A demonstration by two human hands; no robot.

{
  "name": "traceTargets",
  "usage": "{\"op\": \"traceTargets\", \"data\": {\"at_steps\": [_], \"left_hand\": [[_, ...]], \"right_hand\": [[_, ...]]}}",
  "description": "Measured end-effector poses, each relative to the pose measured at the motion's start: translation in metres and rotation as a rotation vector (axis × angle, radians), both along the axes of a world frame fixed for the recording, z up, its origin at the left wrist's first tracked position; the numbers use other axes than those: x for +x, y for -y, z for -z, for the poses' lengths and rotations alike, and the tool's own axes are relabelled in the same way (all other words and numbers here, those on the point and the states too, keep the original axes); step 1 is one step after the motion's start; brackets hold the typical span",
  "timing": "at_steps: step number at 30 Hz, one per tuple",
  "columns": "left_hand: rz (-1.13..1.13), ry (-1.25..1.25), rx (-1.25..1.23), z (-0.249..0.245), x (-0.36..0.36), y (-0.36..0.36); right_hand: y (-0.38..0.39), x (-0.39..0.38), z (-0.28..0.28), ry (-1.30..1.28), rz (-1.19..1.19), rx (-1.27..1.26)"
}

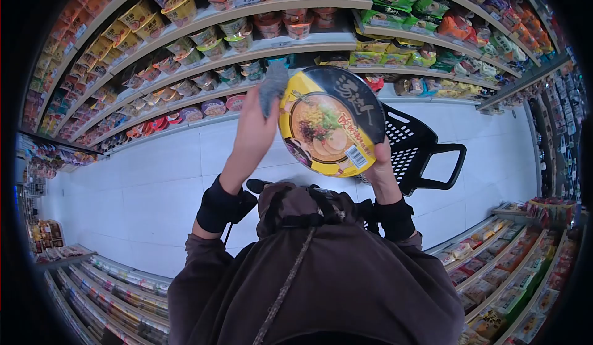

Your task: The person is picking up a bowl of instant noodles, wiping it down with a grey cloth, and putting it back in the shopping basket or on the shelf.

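Observation:
A large instant noodle bowl [330,122] with a black and yellow lid is held up in front of me, its lid facing the camera. My right hand [382,167] grips it at the lower right edge, with the thumb on the rim and the other fingers hidden behind. At the bowl's upper left, my left hand [254,126] is closed around a crumpled grey cloth [272,87]. The cloth overlaps the left edge of the lid in this view. Black bands wrap both my wrists.
Shelves [321,41] ahead carry rows of cup noodles [238,39] and bagged noodles [395,17]. A black shopping basket [411,144] stands on the white tiled floor [157,190] at the right. Lower shelves [494,265] with packets lie behind me.

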State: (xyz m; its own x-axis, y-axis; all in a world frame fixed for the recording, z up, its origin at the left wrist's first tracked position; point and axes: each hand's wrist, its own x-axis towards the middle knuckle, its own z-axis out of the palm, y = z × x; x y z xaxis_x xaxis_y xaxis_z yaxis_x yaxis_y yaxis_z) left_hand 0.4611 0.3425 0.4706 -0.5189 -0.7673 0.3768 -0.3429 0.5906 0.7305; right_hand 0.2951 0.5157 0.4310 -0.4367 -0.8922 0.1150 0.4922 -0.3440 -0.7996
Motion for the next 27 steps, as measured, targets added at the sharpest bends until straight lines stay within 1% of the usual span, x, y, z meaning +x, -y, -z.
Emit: {"op": "traceTargets", "data": {"at_steps": [1, 2, 3, 5, 6, 7, 8, 9, 11, 13, 15, 17, 18, 19, 21, 22, 23, 25, 26, 27], "left_hand": [[0.012, -0.055, 0.005, -0.002, 0.006, 0.010], [0.011, -0.118, 0.016, -0.002, 0.009, 0.013], [0.020, -0.113, 0.014, -0.007, 0.007, 0.008], [0.056, -0.358, -0.011, -0.024, 0.000, -0.010], [0.146, -0.291, -0.164, -0.025, -0.003, -0.011], [0.278, -0.018, -0.425, -0.045, -0.012, -0.028], [0.280, 0.006, -0.393, -0.041, -0.013, -0.026], [0.348, 0.096, -0.438, -0.042, -0.018, -0.035], [0.375, 0.122, -0.443, -0.038, -0.027, -0.051], [0.493, 0.172, -0.454, -0.036, -0.030, -0.056], [0.491, 0.144, -0.430, -0.036, -0.030, -0.064], [0.587, 0.269, -0.561, -0.034, -0.031, -0.079], [0.639, 0.208, -0.490, -0.033, -0.030, -0.088], [0.638, 0.210, -0.488, -0.033, -0.030, -0.090], [0.665, 0.211, -0.533, -0.031, -0.027, -0.095], [0.667, 0.202, -0.554, -0.032, -0.026, -0.095], [0.667, 0.203, -0.553, -0.030, -0.024, -0.096], [0.626, 0.179, -0.642, -0.024, -0.020, -0.095], [0.627, 0.178, -0.641, -0.025, -0.019, -0.092], [0.570, 0.167, -0.627, -0.027, -0.017, -0.088]], "right_hand": [[-0.004, -0.004, 0.001, 0.089, -0.023, 0.020], [-0.004, -0.004, 0.002, 0.023, -0.008, 0.034], [-0.004, -0.002, 0.000, 0.028, 0.000, 0.031], [-0.001, 0.002, -0.008, 0.062, -0.014, 0.093], [0.000, 0.001, 0.000, 0.108, -0.028, 0.103], [0.002, 0.004, -0.003, 0.111, -0.024, 0.099], [0.003, 0.008, -0.009, 0.098, -0.063, 0.097], [0.004, 0.010, -0.012, 0.086, -0.100, 0.094], [0.006, 0.008, -0.008, 0.057, -0.069, 0.097], [0.005, 0.006, -0.009, 0.081, -0.042, 0.071], [0.005, 0.007, -0.012, 0.067, -0.016, 0.064], [0.002, 0.004, -0.009, 0.266, -0.051, 0.026], [0.001, 0.003, -0.010, 0.228, -0.030, 0.030], [0.001, 0.001, -0.011, 0.230, -0.032, 0.031], [-0.001, -0.001, -0.014, 0.108, -0.066, -0.047], [-0.002, 0.000, -0.013, 0.295, -0.132, -0.077], [-0.002, 0.001, -0.014, 0.297, -0.132, -0.076], [-0.002, 0.002, -0.019, 0.301, -0.110, -0.012], [-0.002, 0.000, -0.017, 0.301, -0.109, -0.011], [-0.002, -0.003, -0.013, 0.306, -0.093, -0.009]]}}
